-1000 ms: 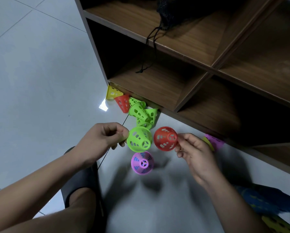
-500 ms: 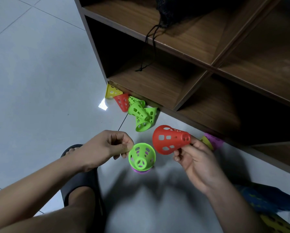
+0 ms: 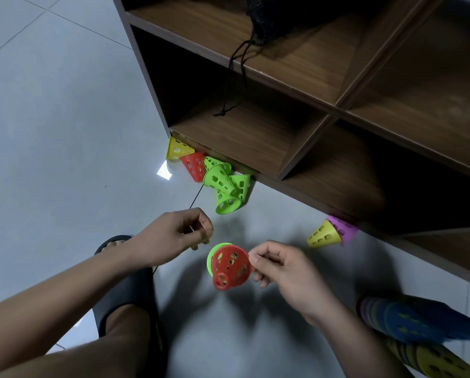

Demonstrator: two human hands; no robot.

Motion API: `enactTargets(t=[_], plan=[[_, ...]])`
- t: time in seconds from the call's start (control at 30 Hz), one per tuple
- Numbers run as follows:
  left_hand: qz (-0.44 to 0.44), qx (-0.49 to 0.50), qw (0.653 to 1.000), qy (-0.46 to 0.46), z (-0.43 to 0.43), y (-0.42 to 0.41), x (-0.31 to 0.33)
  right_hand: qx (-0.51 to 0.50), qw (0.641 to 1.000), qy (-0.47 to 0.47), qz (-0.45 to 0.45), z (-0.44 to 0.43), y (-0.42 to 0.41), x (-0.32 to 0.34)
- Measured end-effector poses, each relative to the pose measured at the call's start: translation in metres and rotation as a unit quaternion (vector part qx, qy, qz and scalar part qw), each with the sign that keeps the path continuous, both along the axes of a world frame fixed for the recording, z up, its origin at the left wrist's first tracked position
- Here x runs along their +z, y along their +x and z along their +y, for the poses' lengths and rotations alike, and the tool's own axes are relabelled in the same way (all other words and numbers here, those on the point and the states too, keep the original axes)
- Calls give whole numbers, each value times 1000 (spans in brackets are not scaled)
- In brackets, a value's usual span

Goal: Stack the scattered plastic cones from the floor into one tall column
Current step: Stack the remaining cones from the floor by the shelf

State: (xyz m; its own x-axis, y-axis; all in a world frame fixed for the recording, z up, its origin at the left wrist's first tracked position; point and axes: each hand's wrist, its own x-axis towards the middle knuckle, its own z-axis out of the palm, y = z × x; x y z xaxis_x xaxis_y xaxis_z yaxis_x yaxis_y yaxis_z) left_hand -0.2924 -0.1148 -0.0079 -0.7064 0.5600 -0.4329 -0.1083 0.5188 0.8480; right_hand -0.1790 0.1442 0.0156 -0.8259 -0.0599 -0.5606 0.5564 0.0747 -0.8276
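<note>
Red cone (image 3: 230, 266) caps green cone (image 3: 210, 258) — right fingers (image 3: 256, 260) pinch it — left fingers (image 3: 200, 231) curled, empty

The view is dim and cool-toned. The pale grey tiled floor (image 3: 51, 126) is evenly lit on the left, apart from one small white patch of glare (image 3: 164, 171). The compartments of the dark brown wooden shelf unit (image 3: 304, 66) sink into deep shadow. Soft, overlapping shadows spread on the floor under the left hand (image 3: 174, 236) and right hand (image 3: 281, 271). The red perforated plastic cone (image 3: 231, 266) is slightly blurred, and the blue and yellow cone stack (image 3: 408, 331) at the lower right edge is smeared. The shelf edges bow with wide-angle distortion.
</note>
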Motion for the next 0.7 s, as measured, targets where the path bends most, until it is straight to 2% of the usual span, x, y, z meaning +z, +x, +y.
enactTargets(t=[0.17, 0.3, 0.37, 0.47, 0.57, 0.7], plan=[[33, 69, 997, -25, 8, -18, -15, -19, 996, 90, -8, 15, 4, -32], [72, 120, 989, -46, 15, -36, -30, -44, 975, 215, 28, 49, 5, -57], [96, 141, 984, -49, 17, -43, -38, -51, 952, 298, 49, 69, 3, -62], [157, 139, 975, -76, 21, -53, -51, -57, 890, 445, 82, 98, 2, -64], [168, 116, 975, -84, 22, -60, -59, -80, 858, 498, 93, 116, 2, -71], [147, 92, 982, -73, 24, -64, -64, -62, 841, 529, 93, 129, 7, -84]])
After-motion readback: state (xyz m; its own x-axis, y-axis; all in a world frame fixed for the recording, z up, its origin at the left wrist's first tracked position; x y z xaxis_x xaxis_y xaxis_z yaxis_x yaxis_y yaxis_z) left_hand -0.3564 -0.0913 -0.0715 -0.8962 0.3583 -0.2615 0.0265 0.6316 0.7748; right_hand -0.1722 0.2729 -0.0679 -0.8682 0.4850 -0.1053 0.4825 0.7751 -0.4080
